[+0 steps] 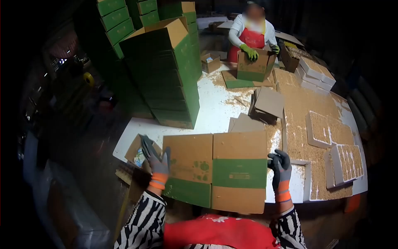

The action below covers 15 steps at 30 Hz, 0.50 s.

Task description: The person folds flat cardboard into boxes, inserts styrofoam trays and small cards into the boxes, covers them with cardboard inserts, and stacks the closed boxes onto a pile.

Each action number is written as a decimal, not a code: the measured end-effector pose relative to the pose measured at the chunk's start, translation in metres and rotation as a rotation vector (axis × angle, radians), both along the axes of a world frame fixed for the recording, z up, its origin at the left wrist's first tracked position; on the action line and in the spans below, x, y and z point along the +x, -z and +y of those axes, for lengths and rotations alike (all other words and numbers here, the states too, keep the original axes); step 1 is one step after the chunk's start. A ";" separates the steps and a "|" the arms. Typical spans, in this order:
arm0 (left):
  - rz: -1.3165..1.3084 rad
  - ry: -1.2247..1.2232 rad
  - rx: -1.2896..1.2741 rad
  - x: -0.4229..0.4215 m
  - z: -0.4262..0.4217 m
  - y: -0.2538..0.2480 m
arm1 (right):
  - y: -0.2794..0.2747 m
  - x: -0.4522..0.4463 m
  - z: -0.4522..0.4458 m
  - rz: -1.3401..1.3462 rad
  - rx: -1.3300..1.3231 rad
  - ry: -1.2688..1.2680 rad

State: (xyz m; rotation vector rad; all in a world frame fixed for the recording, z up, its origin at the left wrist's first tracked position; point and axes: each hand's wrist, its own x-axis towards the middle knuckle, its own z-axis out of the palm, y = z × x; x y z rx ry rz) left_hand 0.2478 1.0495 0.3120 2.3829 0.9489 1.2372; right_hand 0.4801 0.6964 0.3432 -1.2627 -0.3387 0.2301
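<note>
A flat cardboard box [239, 173], brown with green bands and not folded up, lies in front of me at the near table edge. My left hand [157, 161], in a grey glove with an orange cuff, is at its left edge, fingers stretched out and thumb apart. Those fingers reach over a small open carton [134, 150] with printed packets inside. Just off the box's right edge is my right hand [280, 166], similarly gloved, its fingers bent but apart and nothing visible in them.
Tall stacks of green boxes [166, 79] stand at the left. Beyond lie grey cardboard sheets [268, 101]. White trays [346, 164] and a brown granular layer [306, 101] cover the right side of the table [211, 97]. Across it, a person in a red apron [252, 38] handles an open box [251, 66].
</note>
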 end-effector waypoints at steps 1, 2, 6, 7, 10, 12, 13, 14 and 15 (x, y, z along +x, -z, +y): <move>0.040 0.042 0.139 0.000 -0.006 -0.036 | -0.016 0.000 -0.003 0.036 -0.060 -0.101; 0.190 0.086 0.218 0.004 0.001 -0.041 | -0.013 0.002 -0.006 0.093 0.063 -0.276; 0.476 0.427 -0.091 0.020 -0.034 0.027 | 0.014 -0.028 0.015 0.397 -0.168 -0.688; 0.506 0.460 -0.120 0.020 -0.048 0.066 | 0.016 -0.039 0.021 0.396 -0.267 -0.777; 0.768 0.366 0.026 0.029 -0.084 0.092 | 0.101 -0.044 0.027 -0.152 -0.343 -0.746; 0.776 0.364 0.044 0.029 -0.096 0.089 | 0.131 -0.049 0.026 -0.326 -0.437 -0.721; 0.771 0.369 0.061 0.034 -0.097 0.087 | 0.104 -0.058 0.033 -0.056 -0.429 -0.694; 0.767 0.376 0.075 0.037 -0.094 0.083 | 0.078 -0.068 0.041 0.213 -0.399 -0.625; 0.688 0.364 0.069 0.035 -0.090 0.070 | 0.063 -0.071 0.040 0.234 -0.352 -0.611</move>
